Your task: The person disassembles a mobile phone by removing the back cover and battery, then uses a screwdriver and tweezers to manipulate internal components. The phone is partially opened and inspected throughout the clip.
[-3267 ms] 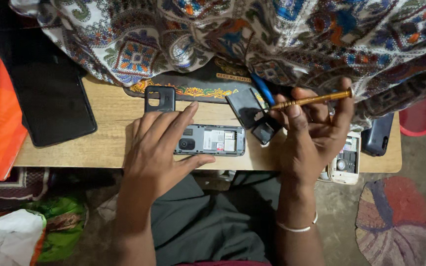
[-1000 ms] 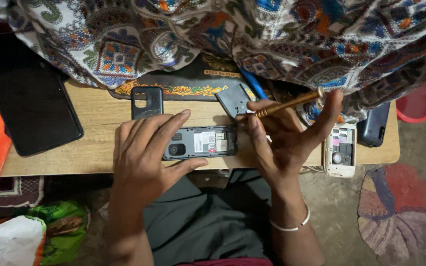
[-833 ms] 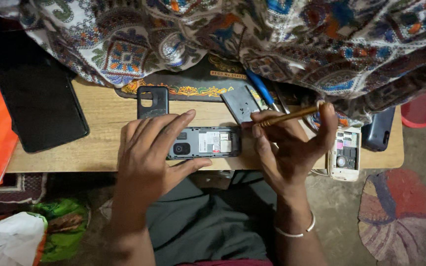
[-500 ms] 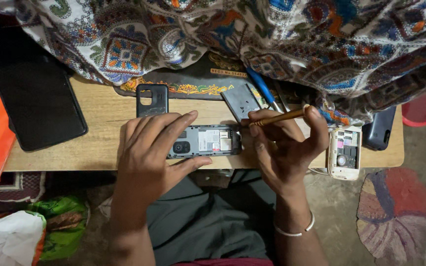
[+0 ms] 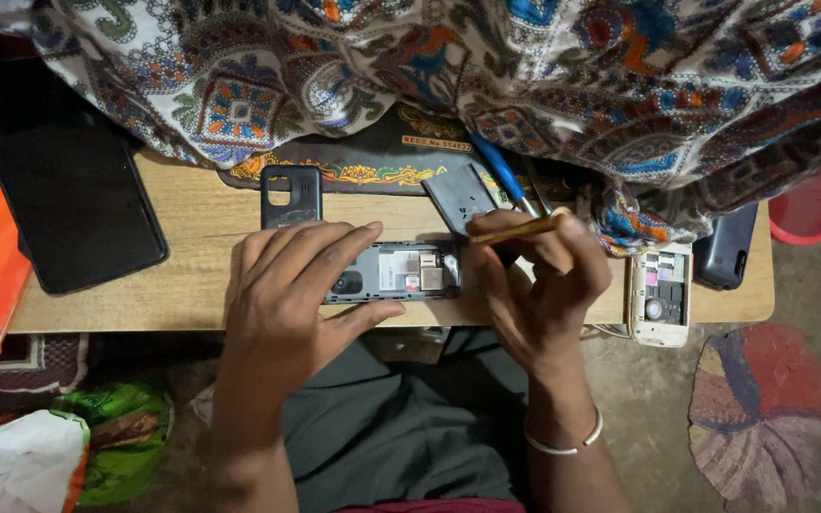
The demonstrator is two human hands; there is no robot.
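Observation:
An opened small phone (image 5: 393,272) with its back removed lies on a wooden board (image 5: 192,285) across my lap. My left hand (image 5: 287,294) lies flat over its left end and pins it down. My right hand (image 5: 534,285) grips a thin yellow-handled tool (image 5: 522,229), its tip down at the phone's right end. A dark phone back cover (image 5: 291,195) lies just behind my left hand. A grey flat cover piece (image 5: 460,197) sits behind the phone.
A large black tablet (image 5: 73,204) lies at the board's left. A white opened phone (image 5: 658,294) and a dark phone (image 5: 724,247) lie at the right end. A patterned cloth (image 5: 429,76) hangs over the far side, a blue pen (image 5: 498,176) under it. A red tub (image 5: 814,204) stands on the floor.
My right hand came down from behind the phone to its right end, bringing the tool's tip onto it. The left hand stayed pressed on the phone.

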